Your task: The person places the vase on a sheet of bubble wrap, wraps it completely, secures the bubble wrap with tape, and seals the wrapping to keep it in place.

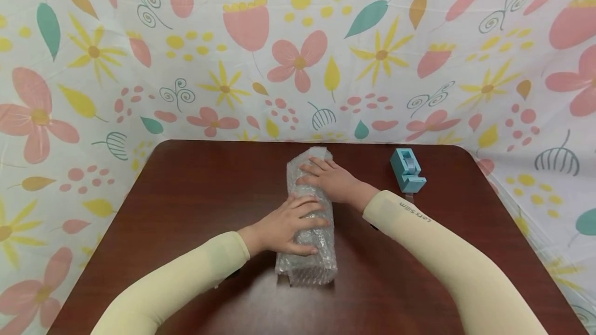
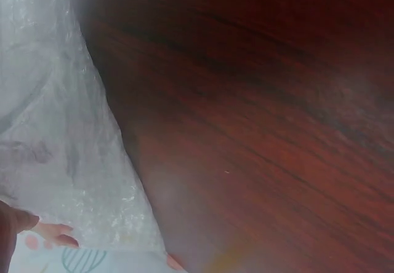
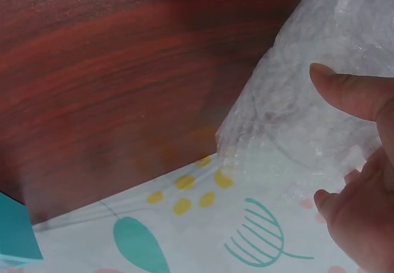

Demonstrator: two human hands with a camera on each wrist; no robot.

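Note:
A long bundle in clear bubble wrap (image 1: 309,271) lies lengthwise on the table, pointing away from me. What is inside it is hidden by the wrap. On the nearer half of the bundle rests my left hand (image 1: 285,225), fingers spread and fairly straight across its top. Farther along, my right hand (image 1: 336,182) lies over the far half with its fingers extended. The left wrist view shows the wrap (image 2: 74,119) filling the left side. In the right wrist view a thumb (image 3: 351,94) lies against the wrap (image 3: 295,101).
A blue tape dispenser (image 1: 405,169) stands at the back right of the dark wooden table (image 1: 205,190), beyond my right forearm. A flowered cloth (image 1: 298,102) hangs behind the table's far edge and along both sides.

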